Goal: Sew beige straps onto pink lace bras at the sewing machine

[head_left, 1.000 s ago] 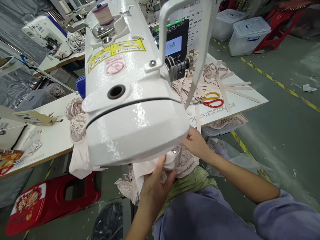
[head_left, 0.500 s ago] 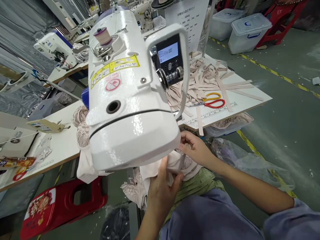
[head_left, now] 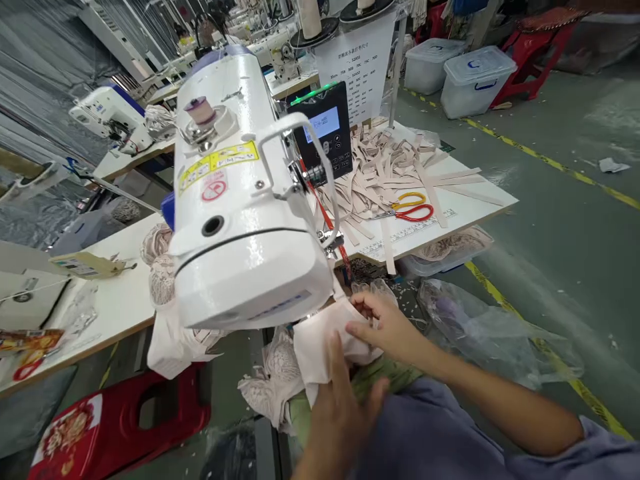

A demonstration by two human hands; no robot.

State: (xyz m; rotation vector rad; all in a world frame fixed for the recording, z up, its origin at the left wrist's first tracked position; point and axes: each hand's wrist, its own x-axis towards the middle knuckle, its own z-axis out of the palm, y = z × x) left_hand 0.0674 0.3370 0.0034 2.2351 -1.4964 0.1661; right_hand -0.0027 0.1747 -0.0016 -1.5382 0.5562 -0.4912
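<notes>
A beige bra [head_left: 325, 337] with a smooth band and lace cups lies under the front of a white sewing machine head [head_left: 250, 273]. Its lace part [head_left: 273, 380] hangs at the left, over the dark machine stand. My right hand [head_left: 387, 327] pinches the band's right side between thumb and fingers, close to the needle area, which the machine head hides. Flat against the smooth fabric rests the forefinger of my left hand [head_left: 343, 403]; its thumb stands apart and the hand is slightly blurred. Green cloth [head_left: 385, 377] covers my lap beneath the bra.
Beige straps [head_left: 385, 167] are heaped on the white table at the right, beside red-and-yellow-handled scissors [head_left: 410, 207]. A control panel [head_left: 325, 130] stands behind the machine's guard. More beige bras [head_left: 163, 280] hang at the left. A red stool [head_left: 125, 427] is at lower left.
The bra's smooth band has been spread out flatter beneath the machine head. My left hand has shifted down and its thumb has come away from the fabric. The view has moved slightly.
</notes>
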